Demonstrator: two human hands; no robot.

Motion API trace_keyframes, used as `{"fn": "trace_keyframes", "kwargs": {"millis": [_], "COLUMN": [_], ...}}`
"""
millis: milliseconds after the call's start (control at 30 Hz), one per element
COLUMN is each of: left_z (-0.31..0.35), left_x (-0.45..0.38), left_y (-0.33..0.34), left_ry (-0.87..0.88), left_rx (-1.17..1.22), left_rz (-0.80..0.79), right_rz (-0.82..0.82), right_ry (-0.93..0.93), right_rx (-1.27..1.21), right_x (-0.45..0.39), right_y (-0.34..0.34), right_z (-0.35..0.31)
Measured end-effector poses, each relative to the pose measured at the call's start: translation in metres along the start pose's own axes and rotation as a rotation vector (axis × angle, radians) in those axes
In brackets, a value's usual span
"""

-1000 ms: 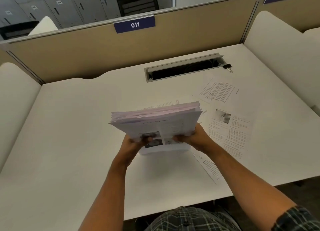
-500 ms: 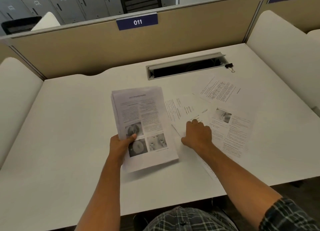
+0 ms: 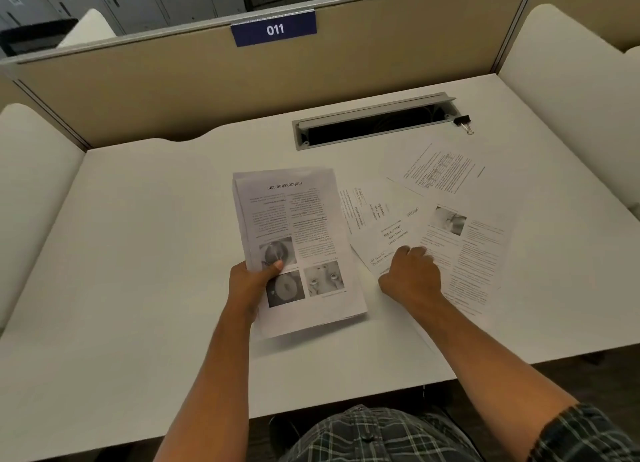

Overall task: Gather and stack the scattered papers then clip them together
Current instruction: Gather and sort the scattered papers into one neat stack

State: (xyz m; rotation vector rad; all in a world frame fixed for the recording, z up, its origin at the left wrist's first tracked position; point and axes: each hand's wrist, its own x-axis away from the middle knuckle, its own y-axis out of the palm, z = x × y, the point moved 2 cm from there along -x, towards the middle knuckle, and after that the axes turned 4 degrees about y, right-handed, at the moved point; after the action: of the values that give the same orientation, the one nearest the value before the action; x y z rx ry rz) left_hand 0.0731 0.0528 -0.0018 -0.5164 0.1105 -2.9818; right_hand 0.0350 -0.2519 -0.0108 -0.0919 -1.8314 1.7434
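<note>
Left hand (image 3: 254,281) grips the stack (image 3: 298,239) — right hand (image 3: 410,276), fingers curled, presses the loose sheet (image 3: 381,233) just right (binder clip (image 3: 463,122) far right).

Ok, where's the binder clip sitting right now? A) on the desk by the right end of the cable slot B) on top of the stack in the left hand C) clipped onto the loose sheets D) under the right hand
A: the binder clip lies on the desk beside the right end of the cable slot, apart from all the papers.
</note>
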Motion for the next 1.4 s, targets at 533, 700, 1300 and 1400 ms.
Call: {"fn": "trace_keyframes", "kwargs": {"millis": [533,700,1300,1400], "left_z": [0.001,0.000,0.006,0.005], "left_x": [0.003,0.000,-0.009,-0.009], "left_y": [0.016,0.018,0.040,0.046], "left_ry": [-0.006,-0.006,-0.031,-0.028], "left_rx": [-0.037,-0.050,-0.104,-0.099], "left_rz": [-0.052,-0.055,-0.144,-0.170], "right_rz": [0.074,0.078,0.220,0.078], "right_ry": [-0.184,-0.169,-0.031,0.038], "right_rx": [0.024,-0.058,-0.128,-0.117], "right_x": [-0.014,-0.014,-0.095,-0.122], "right_y": [-0.002,-0.010,-0.084,-0.092], "right_z": [0.017,0.023,0.054,0.074]}}
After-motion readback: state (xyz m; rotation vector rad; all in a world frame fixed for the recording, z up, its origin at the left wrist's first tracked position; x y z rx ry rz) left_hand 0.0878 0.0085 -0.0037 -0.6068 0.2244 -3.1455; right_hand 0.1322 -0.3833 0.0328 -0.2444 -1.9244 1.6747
